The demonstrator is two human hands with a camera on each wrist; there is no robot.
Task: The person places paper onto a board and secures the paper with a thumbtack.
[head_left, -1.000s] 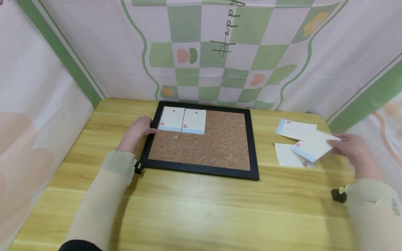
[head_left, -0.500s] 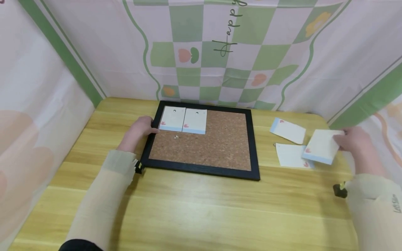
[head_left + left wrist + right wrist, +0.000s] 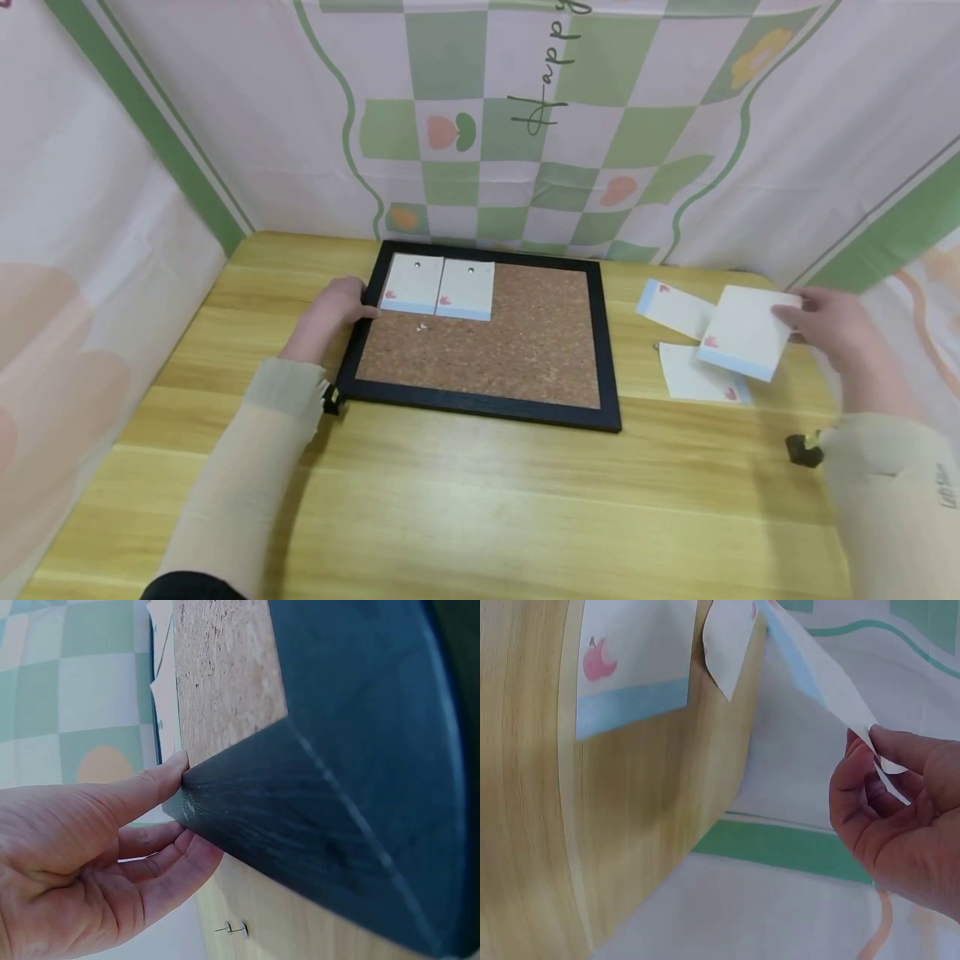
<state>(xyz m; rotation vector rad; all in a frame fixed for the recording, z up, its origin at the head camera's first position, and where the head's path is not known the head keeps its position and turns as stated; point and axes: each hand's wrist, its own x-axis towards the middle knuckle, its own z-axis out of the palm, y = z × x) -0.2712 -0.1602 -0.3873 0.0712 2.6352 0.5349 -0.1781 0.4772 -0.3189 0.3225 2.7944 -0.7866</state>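
A corkboard [image 3: 480, 358] in a black frame lies on the wooden table. My left hand [image 3: 333, 304] grips its left edge, the thumb [image 3: 154, 784] on the frame and the fingers curled against the outer side. Two white note cards, a left one [image 3: 412, 287] and a right one [image 3: 467, 292], sit side by side at the board's upper left, each with a pin near its top. To the right, my right hand [image 3: 836, 333] pinches a note card [image 3: 750, 325] with a blue stripe and a red print, raised above the table. In the right wrist view the card [image 3: 832, 682] appears nearly edge-on.
Beneath the held card lie two more cards, an upper one [image 3: 675, 308] and a lower one [image 3: 693, 375]. Tiny light pins [image 3: 422, 327] rest on the cork. Pins [image 3: 238, 928] show on the table in the left wrist view. A patterned cloth [image 3: 442, 58] hangs behind.
My right hand has lifted the card off the other cards, turned it more upright and brought it slightly left. The upper loose card shifted left. My left hand stays on the frame.
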